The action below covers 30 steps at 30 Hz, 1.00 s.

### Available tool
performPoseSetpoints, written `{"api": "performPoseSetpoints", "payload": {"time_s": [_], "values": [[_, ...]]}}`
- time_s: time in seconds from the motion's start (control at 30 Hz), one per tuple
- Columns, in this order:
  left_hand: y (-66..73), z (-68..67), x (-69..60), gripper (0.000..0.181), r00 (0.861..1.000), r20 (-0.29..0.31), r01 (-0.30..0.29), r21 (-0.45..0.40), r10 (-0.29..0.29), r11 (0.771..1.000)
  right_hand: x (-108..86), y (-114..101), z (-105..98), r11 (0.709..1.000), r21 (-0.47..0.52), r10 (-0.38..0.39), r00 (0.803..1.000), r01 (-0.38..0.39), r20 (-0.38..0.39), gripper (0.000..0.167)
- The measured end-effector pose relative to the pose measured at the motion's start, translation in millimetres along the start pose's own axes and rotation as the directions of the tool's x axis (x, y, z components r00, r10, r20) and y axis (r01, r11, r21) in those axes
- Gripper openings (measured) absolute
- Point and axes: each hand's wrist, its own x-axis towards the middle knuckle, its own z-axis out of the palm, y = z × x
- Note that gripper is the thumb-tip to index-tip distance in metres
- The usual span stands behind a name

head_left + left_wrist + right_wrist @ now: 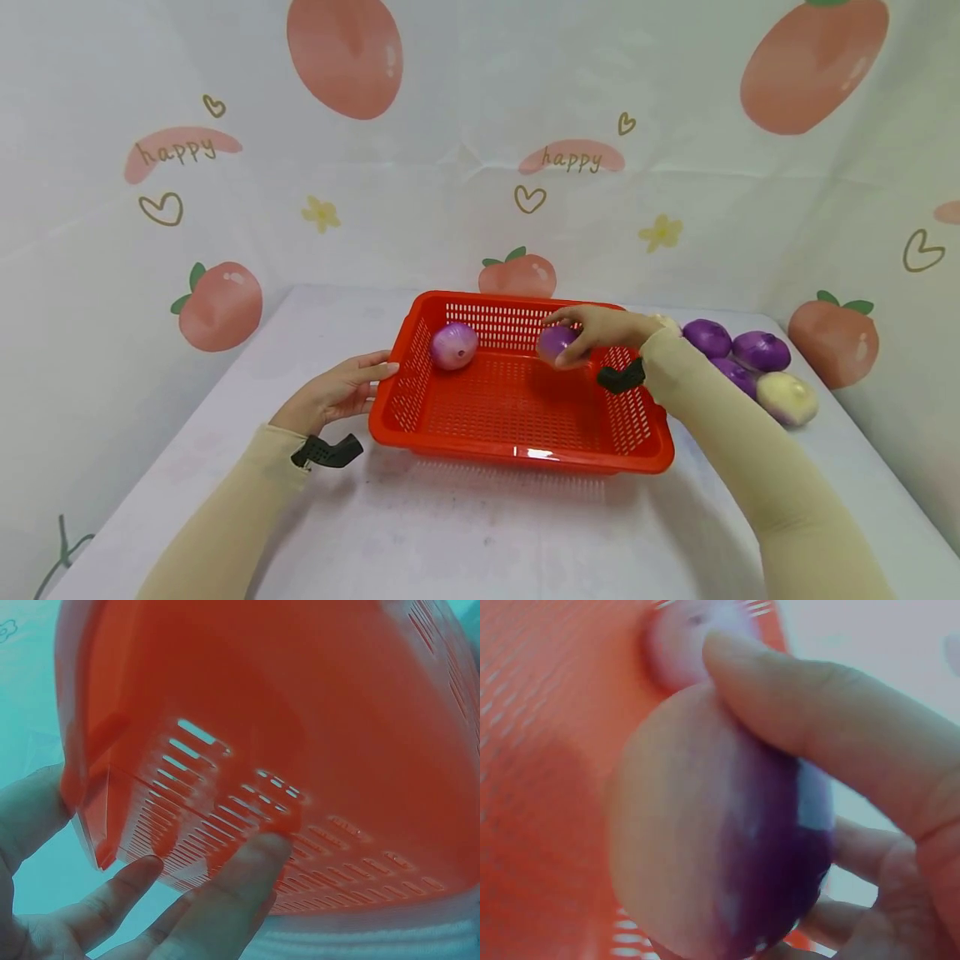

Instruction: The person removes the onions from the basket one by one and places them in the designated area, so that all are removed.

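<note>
A red plastic basket (517, 400) with slotted walls stands on the white table. My left hand (347, 390) grips its left rim, thumb over the edge and fingers against the outer wall (247, 802). Over the basket's right part, my right hand (592, 332) holds a purple onion (557, 343) between thumb and fingers. Up close in the right wrist view this onion (712, 832) is pale on one side, deep purple on the other. Another onion (454, 346), light purple, lies inside at the back left corner.
Right of the basket, several purple onions (761, 351) lie grouped on the table, partly behind my right forearm. With them is a pale yellowish onion (787, 398). A printed cloth wall (450, 217) closes off the back and sides. A thin dark cord (63, 550) shows at lower left.
</note>
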Motion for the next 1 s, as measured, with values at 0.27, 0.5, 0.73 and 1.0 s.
{"api": "performPoseSetpoints", "payload": {"time_s": [0.27,0.5,0.73,1.0], "values": [[1.0,0.6,-0.3,0.064,1.0,0.0,-0.003,0.002,0.003,1.0,-52.4,-12.6,-27.5,0.983,0.113,-0.109,0.954,0.146,-0.28,0.074],[0.2,-0.6,0.4,0.063,1.0,0.012,-0.001,-0.014,0.001,1.0,-99.0,2.5,-38.6,0.885,0.273,-0.176,0.814,0.377,-0.554,0.061],[-0.3,-1.3,-0.2,0.066,1.0,-0.002,-0.003,-0.014,0.003,1.0,-128.3,43.4,-28.8,0.595,0.44,-0.237,0.67,0.673,-0.704,0.044],[-0.7,-2.2,1.1,0.067,1.0,0.016,-0.007,-0.004,0.007,1.0,-150.6,88.0,5.5,0.558,0.532,-0.104,0.69,0.637,-0.717,0.041]]}}
